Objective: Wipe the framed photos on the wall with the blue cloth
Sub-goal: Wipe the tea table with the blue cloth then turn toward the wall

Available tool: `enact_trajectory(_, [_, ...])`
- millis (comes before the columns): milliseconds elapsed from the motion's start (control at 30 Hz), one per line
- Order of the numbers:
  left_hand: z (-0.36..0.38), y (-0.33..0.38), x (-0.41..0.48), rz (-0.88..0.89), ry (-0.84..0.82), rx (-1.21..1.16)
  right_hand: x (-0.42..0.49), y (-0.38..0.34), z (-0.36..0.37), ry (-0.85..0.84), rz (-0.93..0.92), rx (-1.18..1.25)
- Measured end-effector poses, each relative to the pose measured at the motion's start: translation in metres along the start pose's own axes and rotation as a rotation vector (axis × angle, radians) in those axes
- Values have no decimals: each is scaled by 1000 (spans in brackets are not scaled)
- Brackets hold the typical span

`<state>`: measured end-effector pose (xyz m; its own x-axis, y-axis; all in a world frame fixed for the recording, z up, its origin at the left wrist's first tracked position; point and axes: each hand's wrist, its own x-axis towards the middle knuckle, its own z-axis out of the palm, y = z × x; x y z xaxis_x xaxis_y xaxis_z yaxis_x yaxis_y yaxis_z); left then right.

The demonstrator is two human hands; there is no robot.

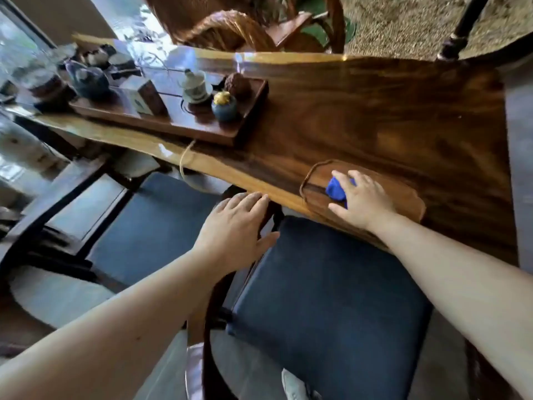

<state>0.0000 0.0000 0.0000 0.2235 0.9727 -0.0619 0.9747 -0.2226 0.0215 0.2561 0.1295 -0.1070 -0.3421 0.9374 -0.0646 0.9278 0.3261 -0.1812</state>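
The blue cloth (337, 190) is bunched up on a small oval wooden tray (406, 194) at the near edge of the long wooden table (375, 111). My right hand (362, 199) lies over the cloth, fingers curled around it. My left hand (235, 226) hovers flat with fingers spread, just below the table's edge, above the wooden arm of a chair. No framed photos or wall are in view.
A dark wooden tea tray (178, 122) with a teapot, lidded cup and small jars sits at the table's left. Two chairs with dark blue seat cushions (328, 298) stand under the near edge. A wicker chair (230, 27) is across the table.
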Motion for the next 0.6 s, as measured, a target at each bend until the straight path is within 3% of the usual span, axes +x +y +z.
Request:
enact_trajectory(200, [16, -8, 6, -10, -45, -5, 16, 7, 25, -63, 50, -12])
enact_trajectory(400, [24, -21, 5, -37, -37, -23, 25, 4, 25, -17, 96, -2])
enact_trajectory(600, [7, -47, -14, -112, 3, 16, 31, -53, 7, 63, -88, 173])
